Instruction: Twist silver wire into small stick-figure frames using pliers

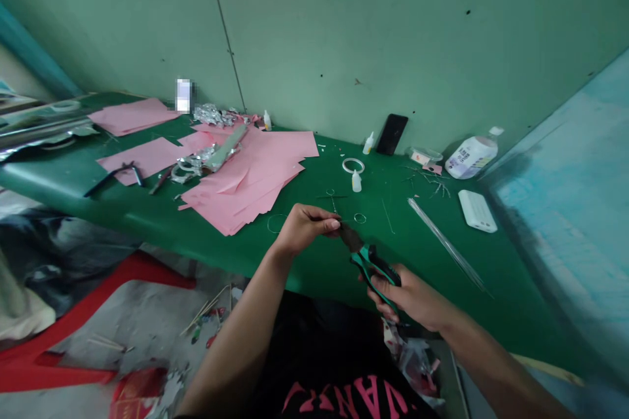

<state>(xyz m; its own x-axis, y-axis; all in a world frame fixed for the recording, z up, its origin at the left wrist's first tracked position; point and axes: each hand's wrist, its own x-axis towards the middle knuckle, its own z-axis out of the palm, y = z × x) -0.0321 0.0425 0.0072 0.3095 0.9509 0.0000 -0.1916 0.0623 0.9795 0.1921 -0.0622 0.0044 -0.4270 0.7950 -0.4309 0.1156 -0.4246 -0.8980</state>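
Observation:
My right hand [400,294] is wrapped round the green-and-black handles of a pair of pliers [363,255]. The pliers' jaws point up and left, close to the fingertips of my left hand [312,226]. That hand pinches a thin wire [335,205], which looks twisted, with a small loop at its top and a crosspiece. Whether the jaws grip the wire is too small to tell. A small wire ring [360,218] lies just right of my left fingertips, and a larger wire loop [276,223] is left of that hand.
Pink paper sheets [255,177] cover the table's middle left, with another pair of pliers [115,177] beyond. Behind my hands are a white ring [352,165] and small glue bottles [356,181]. Straight wires [442,239], a power bank [477,211], a phone [392,134] and a jug [472,156] lie right.

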